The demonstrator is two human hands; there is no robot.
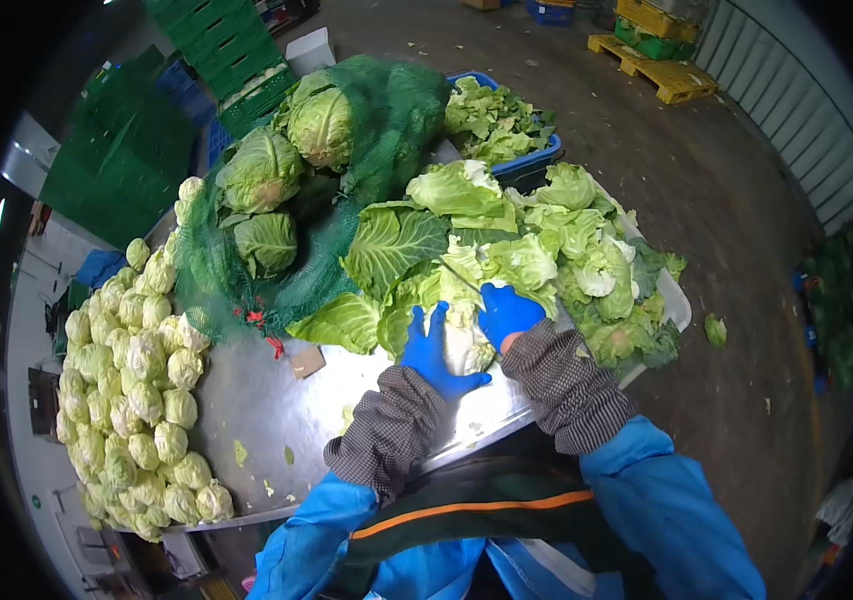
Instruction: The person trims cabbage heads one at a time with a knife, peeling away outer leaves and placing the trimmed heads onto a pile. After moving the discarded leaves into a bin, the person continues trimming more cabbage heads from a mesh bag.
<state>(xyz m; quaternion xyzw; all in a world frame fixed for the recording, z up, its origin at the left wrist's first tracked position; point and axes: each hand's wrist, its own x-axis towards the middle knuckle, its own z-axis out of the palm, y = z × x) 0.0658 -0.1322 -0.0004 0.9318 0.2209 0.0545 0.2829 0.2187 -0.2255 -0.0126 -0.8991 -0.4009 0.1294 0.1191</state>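
Note:
A pale, stripped cabbage [469, 350] lies on the metal table, partly covered by my hands. My left hand [433, 352], in a blue glove, grips it from the left with thumb and fingers spread around its side. My right hand [509, 314], also gloved in blue, is closed just to the upper right of the cabbage. A thin, dark knife blade [459, 276] points up and left from this fist; its handle is hidden. Loose green outer leaves [402, 245] lie just beyond both hands.
Trimmed cabbages [142, 400] are piled on the table's [247, 420] left side. A green net sack [387, 110] holds untrimmed cabbages [262, 170]. Leaves fill a white tray [680, 300] at right and a blue crate [547, 155] behind. A cardboard piece [308, 362] lies near the sack.

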